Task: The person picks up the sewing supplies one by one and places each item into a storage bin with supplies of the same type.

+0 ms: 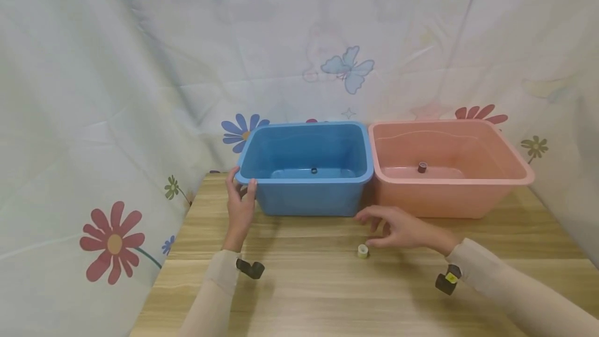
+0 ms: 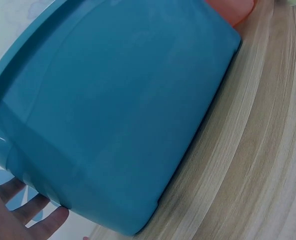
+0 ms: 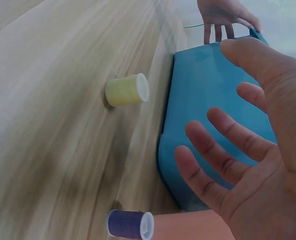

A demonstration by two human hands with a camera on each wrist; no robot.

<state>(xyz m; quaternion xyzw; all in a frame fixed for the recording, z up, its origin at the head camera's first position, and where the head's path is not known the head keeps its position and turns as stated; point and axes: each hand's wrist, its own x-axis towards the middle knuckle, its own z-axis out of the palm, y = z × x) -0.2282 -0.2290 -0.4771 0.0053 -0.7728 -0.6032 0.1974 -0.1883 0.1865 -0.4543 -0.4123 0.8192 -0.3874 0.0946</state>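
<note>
At the left front corner of a blue plastic bin (image 1: 309, 197), the left hand (image 1: 240, 217) grips the rim, thumb on the front side and fingers reaching round to the outer left side. Over the wood-grain table (image 1: 304, 295), in front of the place where the two bins meet, the right hand (image 1: 398, 228) hangs with nothing in it; its fingers are spread and loosely bent, the thumb well apart from them. The two hands are well apart from each other.

The right thumb is close to a pale yellow thread spool (image 1: 362, 251), which stands upright on the table in front of the blue bin. A dark purple-blue thread spool (image 3: 125, 224), seen from the right wrist, also stands on the table, nearer the pink plastic bin (image 1: 435, 201).

The bins sit side by side, rims just beside each other, the blue one on the left. On the floor of the blue bin lies a small dark cylinder (image 1: 314, 170), too small to tell more of; inside the pink bin is a dark maroon spool (image 1: 422, 168) with a paler end. Behind both bins hangs a pale curtain (image 1: 281, 87) printed with flowers and butterflies.
</note>
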